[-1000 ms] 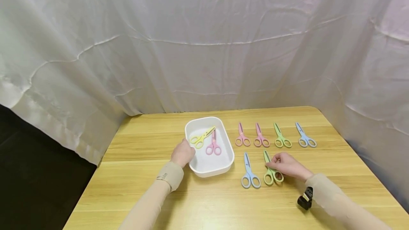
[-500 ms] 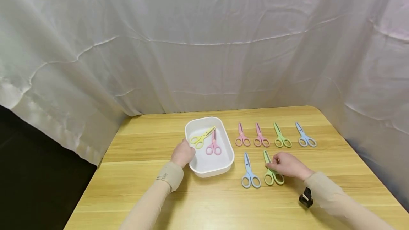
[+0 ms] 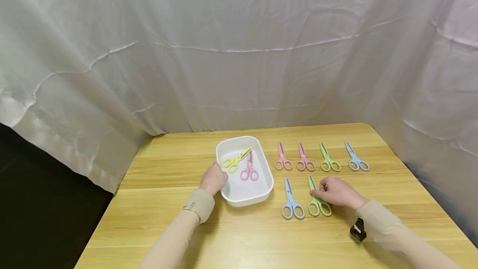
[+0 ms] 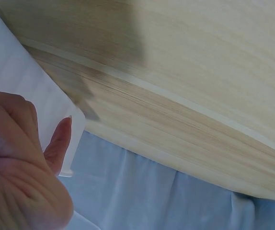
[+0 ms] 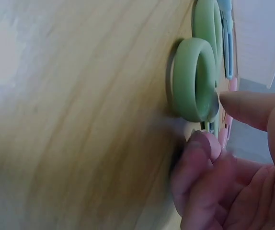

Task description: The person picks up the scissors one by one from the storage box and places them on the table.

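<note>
Gripping left edge of tray [image 3: 247, 202] with curled left hand [image 3: 214, 179]; pinching nearer green scissors [image 3: 317, 201] in nearly closed right hand [image 3: 336, 192]. Unmoved this past second, so not yet off table [image 3: 130, 202].

Bare table [image 3: 261, 242] spreads toward me and to the right of my right hand [image 3: 337, 193], at the near green scissors [image 3: 318, 202]. Leftward, the near blue scissors [image 3: 291, 201] lie in the way, then the white tray [image 3: 247, 202] with its raised wall; my left hand [image 3: 214, 179] blocks its left rim. From above it is open, with room nearer me than the yellow scissors [image 3: 235, 162] and pink scissors [image 3: 249, 170]. Beyond, 4 scissors [image 3: 303, 159] form a row with narrow gaps, backed by a grey curtain [image 3: 246, 78].
</note>
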### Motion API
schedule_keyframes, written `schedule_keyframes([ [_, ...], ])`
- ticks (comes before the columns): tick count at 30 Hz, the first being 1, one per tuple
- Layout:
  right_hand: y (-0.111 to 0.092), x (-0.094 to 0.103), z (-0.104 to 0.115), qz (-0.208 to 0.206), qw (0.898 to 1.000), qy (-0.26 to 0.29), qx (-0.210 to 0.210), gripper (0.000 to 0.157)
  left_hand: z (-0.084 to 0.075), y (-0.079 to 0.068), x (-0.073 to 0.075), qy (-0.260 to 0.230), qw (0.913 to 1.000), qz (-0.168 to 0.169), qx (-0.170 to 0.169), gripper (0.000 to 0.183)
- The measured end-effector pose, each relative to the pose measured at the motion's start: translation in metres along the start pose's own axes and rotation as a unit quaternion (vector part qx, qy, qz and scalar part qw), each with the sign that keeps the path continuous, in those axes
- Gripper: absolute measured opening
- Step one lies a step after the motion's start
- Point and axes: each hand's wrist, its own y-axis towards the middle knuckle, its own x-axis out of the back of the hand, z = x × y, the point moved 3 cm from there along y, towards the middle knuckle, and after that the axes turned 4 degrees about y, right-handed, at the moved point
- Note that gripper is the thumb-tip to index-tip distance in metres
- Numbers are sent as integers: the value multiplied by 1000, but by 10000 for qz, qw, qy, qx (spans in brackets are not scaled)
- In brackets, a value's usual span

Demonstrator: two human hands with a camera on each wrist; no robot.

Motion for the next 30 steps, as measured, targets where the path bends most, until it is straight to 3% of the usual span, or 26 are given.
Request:
schedule_keyframes([
  [20,4,-5,3,75,9997,-3,228,41,1,2,-1,-60,10000,-3,-6,66],
  [26,5,-2,8,-184,9996,-170,127,38,2,2,-1,-107,9999,-21,-15,65],
  [30,7,-2,20,-294,9983,-164,477,32,2,2,-1,-135,9999,-30,-13,66],
])
